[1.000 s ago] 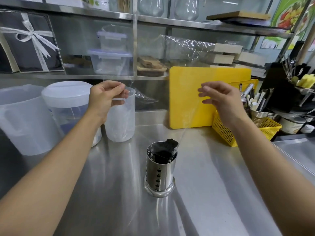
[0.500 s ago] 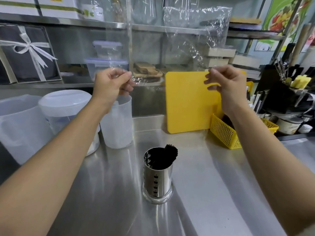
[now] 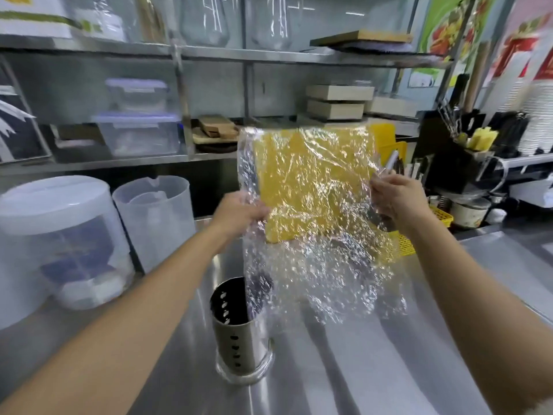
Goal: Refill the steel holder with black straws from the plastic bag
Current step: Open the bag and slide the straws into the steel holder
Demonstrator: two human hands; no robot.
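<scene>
Steel holder (image 3: pixel 239 330), upright on the steel counter (image 3: pixel 344 369) toward its near middle, black straws (image 3: pixel 258 290) standing inside; above and just behind it, the crinkled plastic bag (image 3: pixel 317 223), stretched between my left hand (image 3: pixel 239 215) and right hand (image 3: pixel 395 199), each pinching a side edge; yellow cutting board (image 3: pixel 311 175) at the counter's rear edge, seen through the bag.

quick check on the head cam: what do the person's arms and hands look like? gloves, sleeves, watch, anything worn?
Nothing worn that shows. The left hand and right hand are bare: no gloves, no rings visible. Both forearms are uncovered up to the bottom of the frame, with no sleeves, watch or wristband in view. The picture is slightly blurred, so fine details cannot be told.
</scene>
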